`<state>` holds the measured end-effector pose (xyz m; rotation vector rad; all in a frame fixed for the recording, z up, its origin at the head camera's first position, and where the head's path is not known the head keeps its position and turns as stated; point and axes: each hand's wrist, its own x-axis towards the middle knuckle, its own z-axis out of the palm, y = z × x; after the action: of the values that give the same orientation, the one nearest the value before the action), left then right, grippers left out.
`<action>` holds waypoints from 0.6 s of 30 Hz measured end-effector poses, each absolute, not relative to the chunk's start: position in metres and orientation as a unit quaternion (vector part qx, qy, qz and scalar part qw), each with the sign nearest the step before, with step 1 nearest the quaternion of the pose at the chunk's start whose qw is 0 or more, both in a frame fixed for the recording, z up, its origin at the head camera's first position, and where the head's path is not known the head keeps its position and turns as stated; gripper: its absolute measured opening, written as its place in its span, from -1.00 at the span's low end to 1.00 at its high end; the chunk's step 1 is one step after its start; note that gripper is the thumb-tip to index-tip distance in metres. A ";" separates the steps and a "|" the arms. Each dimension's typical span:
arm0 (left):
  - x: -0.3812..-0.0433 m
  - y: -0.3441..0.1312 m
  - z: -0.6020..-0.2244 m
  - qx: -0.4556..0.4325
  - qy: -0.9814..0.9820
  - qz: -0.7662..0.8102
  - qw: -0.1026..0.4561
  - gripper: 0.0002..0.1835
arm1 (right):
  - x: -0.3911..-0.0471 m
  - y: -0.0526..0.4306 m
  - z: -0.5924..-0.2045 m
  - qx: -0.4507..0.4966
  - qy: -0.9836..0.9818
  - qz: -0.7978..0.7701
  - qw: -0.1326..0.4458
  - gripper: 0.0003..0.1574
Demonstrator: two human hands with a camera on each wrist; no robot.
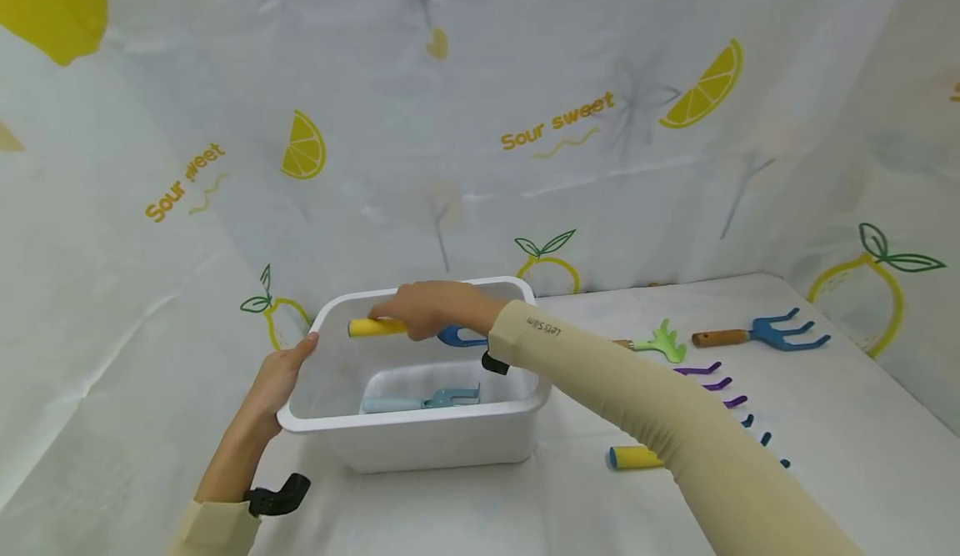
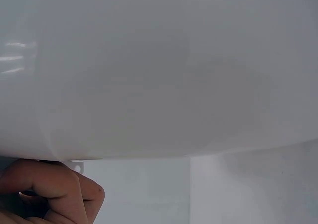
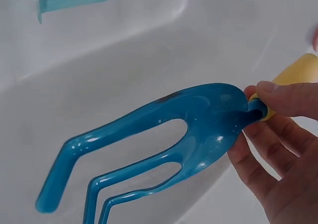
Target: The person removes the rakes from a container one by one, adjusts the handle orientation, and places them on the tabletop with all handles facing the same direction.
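My right hand (image 1: 442,304) holds a hand cultivator by its yellow handle (image 1: 375,328), inside the upper part of a white plastic tub (image 1: 420,443). The right wrist view shows the cultivator's blue three-pronged head (image 3: 213,110) above the tub floor, with thumb and fingers pinching the handle close to its neck. At the tub's left end, my left hand (image 1: 279,381) grips the rim; in the left wrist view its fingers (image 2: 54,189) are bent beside the tub wall. On the tub floor lies a light blue pronged hand tool (image 1: 393,404).
Right of the tub, on the white-covered table, lie a green small rake (image 1: 663,342) and a blue three-pronged cultivator (image 1: 787,333) with a wooden handle. Purple prongs (image 1: 716,384) and another yellow handle (image 1: 633,458) are partly hidden by my right sleeve. A lemon-print sheet (image 1: 450,122) hangs behind.
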<state>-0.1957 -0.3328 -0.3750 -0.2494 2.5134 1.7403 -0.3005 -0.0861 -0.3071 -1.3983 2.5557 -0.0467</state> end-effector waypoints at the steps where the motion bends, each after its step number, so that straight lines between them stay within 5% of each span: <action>1: -0.196 -0.333 -0.375 -0.083 0.819 0.567 0.037 -0.16 | -0.300 -0.084 -0.304 -0.478 0.871 -0.017 0.113 -0.18; 18: -0.196 -0.331 -0.376 -0.102 0.816 0.569 0.033 -0.17 | -0.280 -0.044 -0.247 -0.471 0.880 -0.004 0.065 -0.08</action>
<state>-0.1963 -0.3310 -0.3762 -0.3128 2.5095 1.7498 -0.2796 -0.0435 -0.2468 -1.4211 2.6541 -0.0109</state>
